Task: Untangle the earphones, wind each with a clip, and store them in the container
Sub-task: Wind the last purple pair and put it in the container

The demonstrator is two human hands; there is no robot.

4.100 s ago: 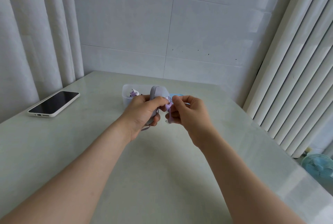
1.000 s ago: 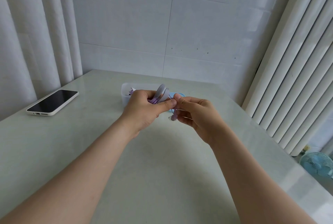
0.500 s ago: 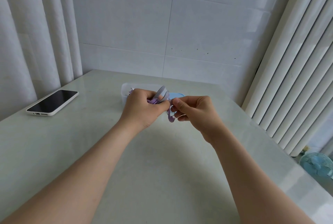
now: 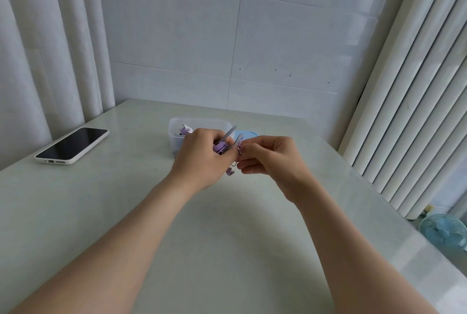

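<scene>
Above the table (image 4: 227,233), left hand (image 4: 202,159) gripped a grey clip (image 4: 229,134) wound with purple cord (image 4: 219,147); right hand (image 4: 269,159) pinched its loose end, best held taut while tucking it.

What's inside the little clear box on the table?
Purple earphones show inside the container, at its left end. The left hand covers the rest, so that part cannot be seen.

The phone (image 4: 72,145) lies left on the table (image 4: 227,238) — the container (image 4: 199,119) sits centre, toward the wall (image 4: 227,48), its lid (image 4: 249,134) just right.
</scene>
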